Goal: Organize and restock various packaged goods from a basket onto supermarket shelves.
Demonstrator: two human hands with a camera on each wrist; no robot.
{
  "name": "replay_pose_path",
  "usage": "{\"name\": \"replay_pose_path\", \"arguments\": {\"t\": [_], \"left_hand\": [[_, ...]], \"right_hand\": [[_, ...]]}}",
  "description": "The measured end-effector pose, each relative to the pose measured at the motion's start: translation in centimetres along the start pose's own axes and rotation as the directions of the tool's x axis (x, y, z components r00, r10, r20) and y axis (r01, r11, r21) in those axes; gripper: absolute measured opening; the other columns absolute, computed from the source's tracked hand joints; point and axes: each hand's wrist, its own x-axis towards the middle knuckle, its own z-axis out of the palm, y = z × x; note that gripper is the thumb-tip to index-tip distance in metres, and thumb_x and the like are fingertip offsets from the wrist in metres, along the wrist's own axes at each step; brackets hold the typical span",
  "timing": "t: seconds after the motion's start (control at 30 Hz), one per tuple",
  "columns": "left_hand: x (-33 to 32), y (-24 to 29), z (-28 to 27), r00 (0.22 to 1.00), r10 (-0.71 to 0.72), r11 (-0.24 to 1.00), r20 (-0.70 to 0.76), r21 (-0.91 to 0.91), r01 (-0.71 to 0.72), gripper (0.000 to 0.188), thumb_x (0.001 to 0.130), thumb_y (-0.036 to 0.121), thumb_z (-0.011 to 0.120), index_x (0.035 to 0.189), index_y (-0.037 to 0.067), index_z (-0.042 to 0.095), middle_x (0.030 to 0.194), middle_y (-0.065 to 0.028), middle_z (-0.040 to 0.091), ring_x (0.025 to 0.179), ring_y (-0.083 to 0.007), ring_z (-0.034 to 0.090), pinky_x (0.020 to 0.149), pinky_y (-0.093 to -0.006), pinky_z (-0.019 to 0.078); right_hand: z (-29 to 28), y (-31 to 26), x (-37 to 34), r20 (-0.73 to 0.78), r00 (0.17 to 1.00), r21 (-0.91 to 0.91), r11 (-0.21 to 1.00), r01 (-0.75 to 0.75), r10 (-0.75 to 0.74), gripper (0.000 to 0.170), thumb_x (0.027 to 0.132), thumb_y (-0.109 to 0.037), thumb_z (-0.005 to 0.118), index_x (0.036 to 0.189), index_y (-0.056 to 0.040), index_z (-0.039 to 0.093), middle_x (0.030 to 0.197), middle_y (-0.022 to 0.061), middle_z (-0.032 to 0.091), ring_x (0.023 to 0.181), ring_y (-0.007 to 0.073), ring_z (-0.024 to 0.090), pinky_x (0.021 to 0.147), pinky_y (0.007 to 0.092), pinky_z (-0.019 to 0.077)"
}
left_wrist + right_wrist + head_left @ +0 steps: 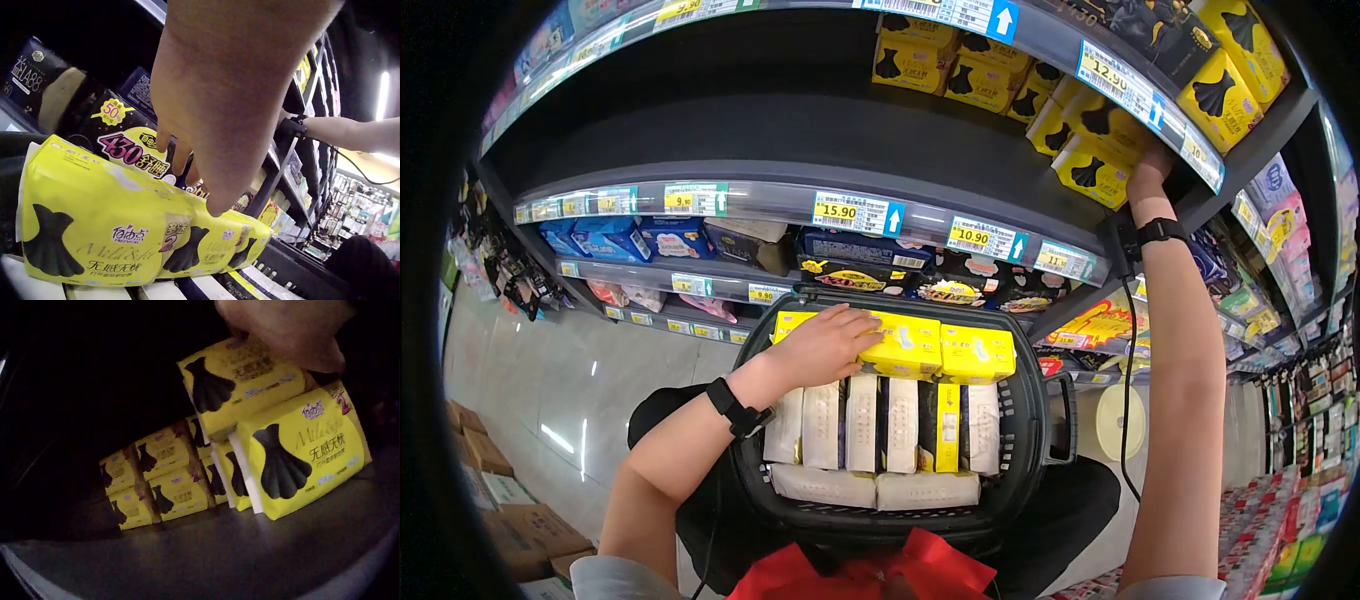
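Three yellow oblong plastic packs (978, 352) already lined the far edge of the black plastic basket (1028, 436), the left hand (828, 342) spread over them; other yellow packs (980, 82) remained on the dark shelf (700, 140). Near its right end, the right hand (290, 328) gripped a tilted yellow pack (237, 378).

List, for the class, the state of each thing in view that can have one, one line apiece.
Basket: uncovered, loaded
Basket's yellow packs: in a row
White packs: side by side
Left hand: resting on the basket's yellow packs
Right hand: gripping
Upper yellow pack: held
Lower yellow pack: resting on shelf
Shelf: partly stocked
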Motion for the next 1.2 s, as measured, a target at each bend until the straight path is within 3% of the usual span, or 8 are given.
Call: {"name": "replay_pose_path", "arguments": {"t": [0.2, 0.4, 0.5, 0.53, 0.6, 0.73, 1.0, 1.2], "left_hand": [[0.1, -0.1, 0.0, 0.999, 0.028, 1.000, -0.033, 0.002, -0.028, 0.052, 0.075, 0.020, 0.068, 0.122, 0.004, 0.051, 0.126, -0.0122, 0.050, 0.120, -0.0275, 0.044, 0.103, -0.0408, 0.0336], [-0.2, -0.4, 0.0, 0.998, 0.037, 0.999, -0.052, -0.007, -0.038, 0.052, 0.075, 0.020, 0.068, 0.121, 0.005, 0.051, 0.125, -0.0123, 0.050, 0.119, -0.0292, 0.045, 0.102, -0.0409, 0.0350], [-0.3, -0.4, -0.1, 0.998, 0.028, 1.000, -0.053, -0.003, -0.028, 0.052, 0.075, 0.020, 0.068, 0.121, 0.004, 0.051, 0.123, -0.0125, 0.051, 0.119, -0.0297, 0.045, 0.101, -0.0408, 0.0353], [-0.4, -0.4, -0.3, 0.999, 0.021, 1.000, -0.050, 0.003, -0.021, 0.052, 0.075, 0.021, 0.068, 0.121, 0.004, 0.051, 0.123, -0.0127, 0.051, 0.119, -0.0300, 0.045, 0.101, -0.0407, 0.0355], [-0.4, -0.8, -0.3, 0.998, 0.031, 0.999, -0.051, -0.033, -0.033, 0.054, 0.074, 0.021, 0.068, 0.121, 0.004, 0.051, 0.122, -0.0139, 0.052, 0.117, -0.0312, 0.046, 0.101, -0.0411, 0.0358], [-0.6, -1.7, -1.8, 0.991, -0.031, 0.999, -0.133, -0.030, 0.028, 0.045, 0.074, 0.014, 0.064, 0.116, 0.003, 0.054, 0.118, -0.0141, 0.055, 0.115, -0.0291, 0.049, 0.099, -0.0406, 0.0373], [-1.7, -3.9, -4.6, 0.891, -0.312, 0.948, -0.330, -0.169, 0.269, 0.036, 0.088, 0.022, 0.056, 0.118, 0.003, 0.053, 0.108, -0.0152, 0.061, 0.099, -0.0286, 0.060, 0.082, -0.0357, 0.0497], [-4.2, -2.6, -9.0, 0.808, -0.417, 0.065, 0.417, -0.873, 0.484, 0.079, 0.093, 0.060, 0.013, 0.125, -0.004, 0.046, 0.093, -0.0168, 0.067, 0.074, -0.0236, 0.069, 0.058, -0.0273, 0.0568]], "right_hand": [[3.7, -2.6, -5.5, 0.499, 0.779, -0.291, 0.773, 0.564, -0.380, 0.041, 0.075, -0.025, 0.072, 0.106, -0.0039, 0.055, 0.101, 0.0073, 0.059, 0.092, 0.0183, 0.054, 0.084, 0.0305, 0.0416], [7.3, -4.1, -10.9, 0.771, 0.637, -0.504, 0.612, 0.609, 0.000, 0.077, 0.067, -0.027, 0.078, 0.131, -0.0085, 0.040, 0.120, 0.0159, 0.054, 0.106, 0.0321, 0.055, 0.095, 0.0380, 0.0400], [8.1, -7.5, -12.7, 0.904, 0.421, -0.418, -0.049, 0.907, 0.080, 0.099, 0.060, -0.030, 0.080, 0.142, -0.0128, 0.028, 0.135, 0.0190, 0.042, 0.122, 0.0317, 0.043, 0.104, 0.0407, 0.0312], [8.9, -9.1, -11.4, 0.863, 0.347, -0.425, 0.155, 0.892, 0.367, 0.100, 0.060, -0.026, 0.081, 0.143, -0.0138, 0.025, 0.139, 0.0196, 0.036, 0.129, 0.0303, 0.036, 0.108, 0.0392, 0.0281], [8.2, -7.9, -9.4, 0.971, 0.197, -0.214, 0.124, 0.969, 0.139, 0.101, 0.061, -0.021, 0.080, 0.143, -0.0139, 0.023, 0.138, 0.0209, 0.036, 0.129, 0.0319, 0.035, 0.110, 0.0390, 0.0260], [7.8, -10.9, -12.6, 0.911, 0.317, -0.288, -0.145, 0.947, 0.263, 0.089, 0.063, -0.027, 0.080, 0.138, -0.0202, 0.033, 0.139, 0.0155, 0.037, 0.126, 0.0331, 0.039, 0.100, 0.0394, 0.0399], [1.5, -13.4, -21.6, 0.843, 0.254, -0.181, 0.195, 0.964, -0.473, 0.072, 0.063, -0.036, 0.080, 0.118, -0.0035, 0.048, 0.113, 0.0161, 0.056, 0.097, 0.0338, 0.060, 0.081, 0.0379, 0.0499], [-1.8, -16.9, -38.8, 0.732, 0.674, -0.499, 0.751, 0.432, 0.099, 0.071, 0.068, -0.024, 0.080, 0.117, 0.0022, 0.036, 0.098, 0.0219, 0.056, 0.090, 0.0294, 0.061, 0.076, 0.0353, 0.0496]]}}
